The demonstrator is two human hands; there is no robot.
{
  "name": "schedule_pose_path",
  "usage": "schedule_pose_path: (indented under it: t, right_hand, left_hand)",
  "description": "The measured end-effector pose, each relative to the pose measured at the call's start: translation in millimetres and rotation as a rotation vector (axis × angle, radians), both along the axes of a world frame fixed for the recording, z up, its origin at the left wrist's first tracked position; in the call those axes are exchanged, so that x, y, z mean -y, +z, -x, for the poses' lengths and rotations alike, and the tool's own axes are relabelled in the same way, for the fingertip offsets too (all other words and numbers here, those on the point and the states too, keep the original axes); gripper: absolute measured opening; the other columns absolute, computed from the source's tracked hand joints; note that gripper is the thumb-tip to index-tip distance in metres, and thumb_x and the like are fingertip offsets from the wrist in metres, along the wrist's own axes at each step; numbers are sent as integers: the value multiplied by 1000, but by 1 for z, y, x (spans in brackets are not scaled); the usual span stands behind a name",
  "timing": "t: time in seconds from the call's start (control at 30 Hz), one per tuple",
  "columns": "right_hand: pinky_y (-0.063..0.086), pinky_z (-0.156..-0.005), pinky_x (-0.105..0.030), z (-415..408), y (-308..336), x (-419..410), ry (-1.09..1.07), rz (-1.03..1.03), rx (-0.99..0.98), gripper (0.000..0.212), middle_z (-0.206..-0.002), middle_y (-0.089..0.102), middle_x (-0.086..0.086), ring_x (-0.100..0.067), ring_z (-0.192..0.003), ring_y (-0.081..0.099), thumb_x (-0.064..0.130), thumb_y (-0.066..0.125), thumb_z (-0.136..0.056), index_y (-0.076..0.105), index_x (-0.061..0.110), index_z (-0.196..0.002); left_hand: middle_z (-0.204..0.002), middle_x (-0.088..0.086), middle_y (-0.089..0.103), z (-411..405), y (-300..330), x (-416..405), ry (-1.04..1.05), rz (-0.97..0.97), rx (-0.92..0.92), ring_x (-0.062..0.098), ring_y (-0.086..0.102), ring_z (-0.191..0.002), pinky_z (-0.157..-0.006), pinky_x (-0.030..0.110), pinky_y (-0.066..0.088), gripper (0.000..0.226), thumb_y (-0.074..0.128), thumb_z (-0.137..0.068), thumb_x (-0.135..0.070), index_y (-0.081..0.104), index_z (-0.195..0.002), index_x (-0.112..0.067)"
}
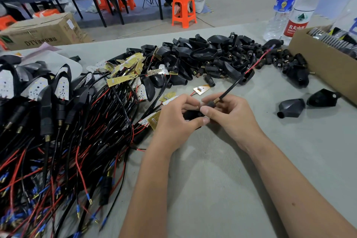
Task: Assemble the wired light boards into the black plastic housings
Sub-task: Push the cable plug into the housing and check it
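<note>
My left hand (176, 120) and my right hand (229, 116) meet at the table's middle and together grip one black plastic housing (190, 115), mostly hidden by my fingers. A black sheathed wire (234, 85) with a brass collar leaves the housing's neck by my right fingers and runs up to the right, ending in red and blue leads. Loose wired light boards (123, 79) lie in a tangle left of my hands. Empty black housings (210, 58) are heaped behind. Finished assemblies (48, 91) lie at the far left.
Two loose housings (291, 108) sit right of my hands, before a cardboard box (328, 65) of parts. Two water bottles (295, 9) stand at the back right. Beyond the table are an orange stool (183, 9), a seated person and a carton (44, 31).
</note>
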State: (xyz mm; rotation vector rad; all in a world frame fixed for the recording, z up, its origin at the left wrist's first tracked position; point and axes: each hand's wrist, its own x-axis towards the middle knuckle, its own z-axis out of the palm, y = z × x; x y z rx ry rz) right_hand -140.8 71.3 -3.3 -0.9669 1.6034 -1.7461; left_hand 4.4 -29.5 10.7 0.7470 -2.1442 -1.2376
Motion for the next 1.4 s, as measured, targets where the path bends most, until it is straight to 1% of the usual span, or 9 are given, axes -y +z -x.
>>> schedule_pose_path:
  t: [0.13, 0.27, 0.43, 0.63, 0.73, 0.93, 1.03, 1.23, 1.4]
  right_hand:
    - [59, -67, -24, 2, -2, 1, -130, 46, 121, 14, -82, 76, -13, -21, -72, 74, 2, 82, -84, 76, 4, -96]
    - [60, -72, -21, 3, -1, 3, -205, 116, 329, 4, -86, 77, -12, -19, -77, 75, 3, 74, -91, 73, 2, -95]
    - [61, -75, -23, 5, -2, 3, -211, 120, 355, 2, -83, 79, -6, -18, -78, 76, 5, 72, -93, 72, 3, -95]
    - [62, -76, -25, 4, -3, 2, -201, 106, 308, 2, -87, 78, -13, -23, -82, 77, 5, 74, -92, 75, 5, -94]
    - [61, -77, -25, 4, -3, 2, -181, 109, 293, 4, -88, 78, -14, -24, -83, 77, 5, 75, -92, 76, 5, -95]
    - [61, -74, -24, 5, -1, 0, -152, 148, 326, 5, -85, 78, -10, -22, -81, 76, 4, 73, -92, 75, 6, -95]
    - [61, -75, -25, 5, -1, 0, -152, 153, 320, 6, -85, 78, -11, -22, -82, 76, 3, 74, -90, 75, 5, -96]
    - [62, -73, -26, 3, 1, -1, -100, 109, 250, 13, -98, 78, -17, -29, -94, 77, 6, 73, -91, 73, 1, -103]
    - [60, -69, -25, 2, 3, -1, -145, 119, 309, 11, -95, 79, -17, -26, -87, 77, 8, 74, -90, 75, 4, -101]
  left_hand:
    - [-101, -9, 73, -6, 0, 5, 147, -37, -35, 4, 69, -92, -79, 22, 54, 29, 85, -83, -30, 67, -104, -23]
    - [-73, -9, 66, -23, 0, 23, 242, -20, -53, 16, 62, -67, -66, 35, 54, 18, 76, -89, -39, 69, -82, -25]
    - [-63, -5, 65, -22, -4, 19, 167, 17, 41, 12, 61, -58, -62, 31, 52, 13, 83, -84, -22, 72, -77, -24]
    - [-68, 6, 72, -16, -5, 17, 217, -170, -95, 20, 71, -59, -58, 30, 58, 11, 72, -92, -10, 72, -99, -19]
    - [-66, 8, 72, -16, -6, 18, 247, -208, -118, 20, 71, -58, -60, 30, 59, 12, 69, -93, -4, 74, -95, -15]
    - [-64, 0, 71, -18, -3, 18, 236, -310, -226, 11, 62, -53, -48, 19, 45, 10, 71, -92, 1, 75, -88, -8]
    - [-64, 11, 71, -16, -1, 14, 209, -342, -226, 12, 61, -54, -47, 19, 41, 15, 73, -90, 0, 76, -85, -13]
    - [-68, 4, 74, -3, 3, 3, 144, -164, -131, 14, 67, -53, -56, 20, 52, 13, 74, -88, 3, 77, -87, -10]
    - [-70, -2, 74, 0, 1, 0, 182, 10, -178, 11, 72, -63, -62, 25, 60, 23, 76, -85, 5, 78, -86, -18]
